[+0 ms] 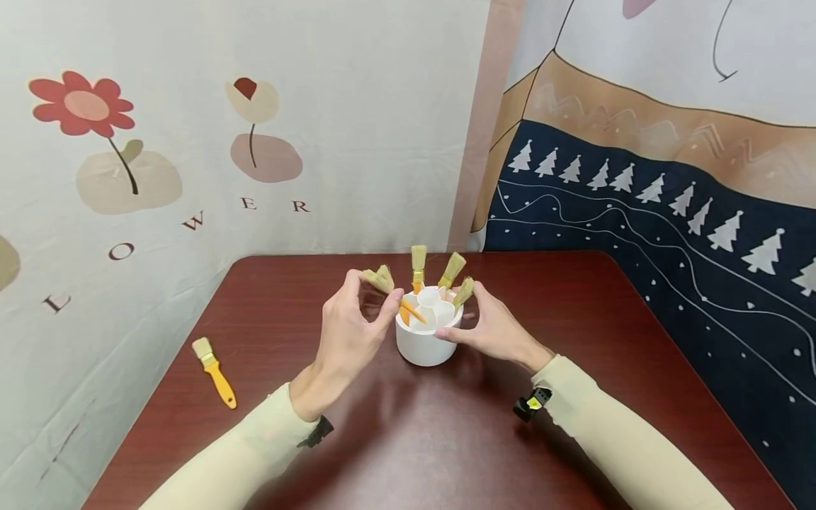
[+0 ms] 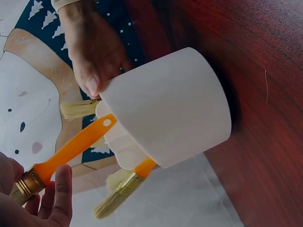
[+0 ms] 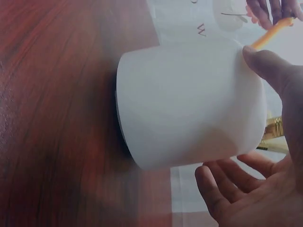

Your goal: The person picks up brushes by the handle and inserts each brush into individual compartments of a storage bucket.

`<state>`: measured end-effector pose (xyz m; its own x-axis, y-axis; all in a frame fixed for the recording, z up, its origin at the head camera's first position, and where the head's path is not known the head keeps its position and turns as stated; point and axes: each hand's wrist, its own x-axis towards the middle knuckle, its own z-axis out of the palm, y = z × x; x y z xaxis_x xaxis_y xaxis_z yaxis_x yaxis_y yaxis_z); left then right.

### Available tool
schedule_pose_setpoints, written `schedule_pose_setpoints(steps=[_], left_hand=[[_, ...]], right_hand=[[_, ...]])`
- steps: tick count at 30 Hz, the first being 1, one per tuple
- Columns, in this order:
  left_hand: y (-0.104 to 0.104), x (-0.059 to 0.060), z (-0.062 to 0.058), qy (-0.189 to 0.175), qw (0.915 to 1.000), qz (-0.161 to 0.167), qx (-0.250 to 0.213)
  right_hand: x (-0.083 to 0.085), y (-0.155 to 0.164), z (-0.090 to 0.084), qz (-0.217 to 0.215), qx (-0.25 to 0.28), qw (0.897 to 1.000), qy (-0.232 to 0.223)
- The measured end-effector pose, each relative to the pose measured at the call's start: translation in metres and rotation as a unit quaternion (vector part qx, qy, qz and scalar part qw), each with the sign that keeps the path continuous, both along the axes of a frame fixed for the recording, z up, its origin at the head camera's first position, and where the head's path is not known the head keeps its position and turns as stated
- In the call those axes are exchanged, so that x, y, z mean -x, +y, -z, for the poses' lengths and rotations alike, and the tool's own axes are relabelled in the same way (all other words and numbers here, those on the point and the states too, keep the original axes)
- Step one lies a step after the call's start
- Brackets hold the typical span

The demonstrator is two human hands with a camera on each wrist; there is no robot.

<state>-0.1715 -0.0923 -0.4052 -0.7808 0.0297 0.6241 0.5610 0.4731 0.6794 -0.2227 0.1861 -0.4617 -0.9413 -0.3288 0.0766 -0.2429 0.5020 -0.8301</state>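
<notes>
From the head view I see the white holder standing upright on the dark red table, roughly mid-table toward the far edge, with several brushes fanned out of its top, bristles up. My left hand pinches one brush by its metal ferrule, its orange handle angled down over the holder's rim. The left wrist view shows what the head view only hints at: the brush has a hole in the end of its orange handle, that end lies right at the rim of the holder, and I cannot tell whether it has entered a compartment. That view also shows the gold ferrule against my fingertips and another brush sticking out of the holder. My right hand sits at the holder's right side; the right wrist view makes plain that the thumb presses the wall near the rim while the other fingers lie relaxed and open, apart from the wall. The holder is a plain, smooth white cylinder; only the head view shows its inner dividers. A spare brush lies flat near the table's left edge, well apart from both hands.
</notes>
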Motion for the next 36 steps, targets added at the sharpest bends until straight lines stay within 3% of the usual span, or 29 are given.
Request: schedule_pose_setpoints(steps=[14, 29, 36], left_hand=[[0.006, 0.006, 0.015, -0.028, 0.9992, 0.019, 0.023], [0.010, 0.009, 0.026, -0.067, 0.9963, 0.038, 0.037], [0.010, 0.009, 0.029, -0.075, 0.9949, 0.031, 0.060]], right_hand=[[-0.011, -0.013, -0.005, 0.044, -0.015, 0.998, 0.032], [-0.015, -0.014, -0.005, 0.062, -0.022, 0.998, 0.023], [-0.016, -0.016, -0.006, 0.069, -0.025, 0.997, 0.025]])
